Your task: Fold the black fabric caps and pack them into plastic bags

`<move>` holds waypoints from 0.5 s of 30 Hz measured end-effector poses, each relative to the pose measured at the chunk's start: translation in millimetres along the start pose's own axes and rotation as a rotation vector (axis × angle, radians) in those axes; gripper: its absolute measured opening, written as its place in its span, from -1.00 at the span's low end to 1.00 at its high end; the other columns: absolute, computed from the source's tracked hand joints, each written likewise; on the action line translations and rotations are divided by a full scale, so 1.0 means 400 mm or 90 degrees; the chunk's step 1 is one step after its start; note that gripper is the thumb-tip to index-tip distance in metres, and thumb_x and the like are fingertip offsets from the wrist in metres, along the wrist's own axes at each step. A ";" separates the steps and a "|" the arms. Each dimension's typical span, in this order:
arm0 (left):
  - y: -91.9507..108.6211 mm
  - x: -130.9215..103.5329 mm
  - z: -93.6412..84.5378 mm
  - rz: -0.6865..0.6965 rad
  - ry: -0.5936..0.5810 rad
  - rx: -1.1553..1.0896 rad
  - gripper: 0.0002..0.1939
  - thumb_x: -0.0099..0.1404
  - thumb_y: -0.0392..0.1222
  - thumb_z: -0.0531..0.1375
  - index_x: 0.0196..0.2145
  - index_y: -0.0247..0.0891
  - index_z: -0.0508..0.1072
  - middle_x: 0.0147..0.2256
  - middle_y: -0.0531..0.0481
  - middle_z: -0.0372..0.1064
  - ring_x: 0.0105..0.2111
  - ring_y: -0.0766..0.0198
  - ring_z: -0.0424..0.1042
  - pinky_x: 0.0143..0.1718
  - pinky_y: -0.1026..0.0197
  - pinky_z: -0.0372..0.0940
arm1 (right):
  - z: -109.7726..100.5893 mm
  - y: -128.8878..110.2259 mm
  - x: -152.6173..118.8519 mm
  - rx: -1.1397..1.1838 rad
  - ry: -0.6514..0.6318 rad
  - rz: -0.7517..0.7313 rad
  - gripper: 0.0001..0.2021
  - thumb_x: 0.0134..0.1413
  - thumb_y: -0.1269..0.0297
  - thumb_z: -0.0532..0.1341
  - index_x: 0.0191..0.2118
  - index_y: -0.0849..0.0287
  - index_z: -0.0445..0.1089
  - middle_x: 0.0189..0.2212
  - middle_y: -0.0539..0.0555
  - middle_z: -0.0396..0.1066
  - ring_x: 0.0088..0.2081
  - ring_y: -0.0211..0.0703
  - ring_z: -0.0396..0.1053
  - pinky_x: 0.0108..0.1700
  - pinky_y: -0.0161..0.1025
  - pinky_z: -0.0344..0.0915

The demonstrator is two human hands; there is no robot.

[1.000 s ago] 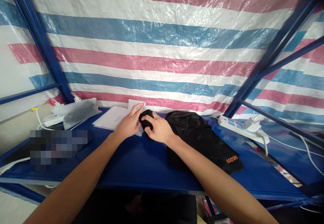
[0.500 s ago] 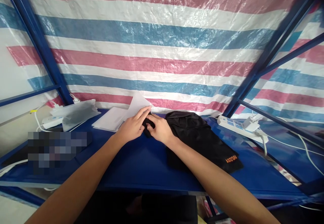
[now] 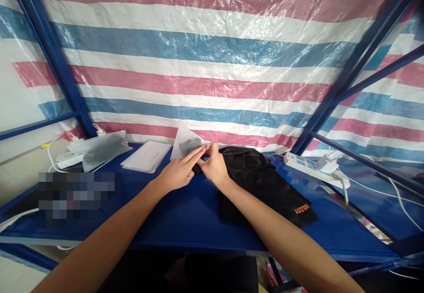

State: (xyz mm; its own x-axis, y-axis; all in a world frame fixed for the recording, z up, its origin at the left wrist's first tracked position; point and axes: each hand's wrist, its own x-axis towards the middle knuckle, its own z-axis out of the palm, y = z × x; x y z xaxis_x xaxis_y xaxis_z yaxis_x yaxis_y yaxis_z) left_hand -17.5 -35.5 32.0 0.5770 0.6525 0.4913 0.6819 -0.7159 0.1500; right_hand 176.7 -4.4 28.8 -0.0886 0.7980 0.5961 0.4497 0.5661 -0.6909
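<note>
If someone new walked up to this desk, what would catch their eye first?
Probably the red, white and blue striped sheet filling the background behind the desk. Next, the two hands meeting at the middle over a small black item, then the orange lettering on the black cloth to the right.

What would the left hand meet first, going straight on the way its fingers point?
Most likely the right hand: its fingers are right at the tips of the left hand, perhaps touching. Beyond, that line seems to run to the striped sheet, though depth is unclear.
</note>
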 end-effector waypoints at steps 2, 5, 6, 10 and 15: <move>0.004 0.001 0.006 -0.003 0.025 -0.003 0.09 0.26 -0.45 0.10 0.64 0.04 -0.18 0.57 -0.19 0.01 -0.04 0.06 0.63 -0.35 0.22 0.43 | 0.001 0.003 0.002 0.052 0.002 -0.004 -0.59 0.18 0.18 0.36 0.01 -0.01 0.14 -0.21 0.00 0.60 -0.24 0.02 0.62 -0.15 -0.13 0.46; 0.007 0.001 0.007 -0.038 0.117 -0.037 -0.03 0.34 -0.38 0.14 0.61 0.05 -0.04 0.54 -0.19 0.03 -0.12 0.16 0.61 -0.26 0.17 0.48 | 0.008 0.013 0.009 0.184 0.036 0.029 -0.46 0.12 0.18 0.44 0.07 -0.01 0.12 -0.11 0.04 0.63 -0.24 -0.05 0.61 -0.16 -0.16 0.49; 0.007 0.001 0.006 -0.061 0.154 -0.066 -0.07 0.37 -0.33 0.18 0.59 0.03 -0.01 0.53 -0.21 0.03 -0.19 0.21 0.58 -0.25 0.16 0.48 | 0.010 0.017 0.013 0.238 0.044 0.050 -0.42 0.10 0.17 0.46 0.08 -0.02 0.11 -0.08 0.05 0.63 -0.24 -0.07 0.61 -0.16 -0.17 0.51; -0.010 0.001 0.008 -0.239 0.290 -0.175 -0.40 0.45 0.01 0.29 0.35 -0.15 0.28 0.23 -0.22 0.39 -0.38 0.29 0.46 -0.22 0.12 0.46 | 0.017 0.040 0.030 0.446 0.077 0.166 -0.15 -0.09 0.14 0.58 0.22 -0.01 0.08 -0.08 0.02 0.62 -0.19 -0.08 0.64 -0.08 -0.15 0.56; -0.052 0.005 0.024 -0.481 0.237 -0.314 -0.48 0.44 0.39 0.22 -0.21 -0.17 0.40 -0.28 -0.05 0.50 -0.33 0.15 0.50 -0.35 0.19 0.33 | 0.015 0.050 0.040 0.587 0.109 0.263 0.16 -0.27 0.23 0.63 0.44 -0.02 0.06 -0.12 -0.07 0.59 -0.12 -0.07 0.63 -0.01 -0.12 0.58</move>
State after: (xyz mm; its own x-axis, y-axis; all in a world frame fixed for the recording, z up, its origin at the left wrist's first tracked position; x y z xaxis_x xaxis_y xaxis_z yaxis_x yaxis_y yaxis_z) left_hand -26.3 -16.9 21.5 -0.1717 0.9227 0.3452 0.5001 -0.2203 0.8375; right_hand 178.9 20.9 22.0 0.0793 0.9672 0.2411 -0.4479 0.2507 -0.8582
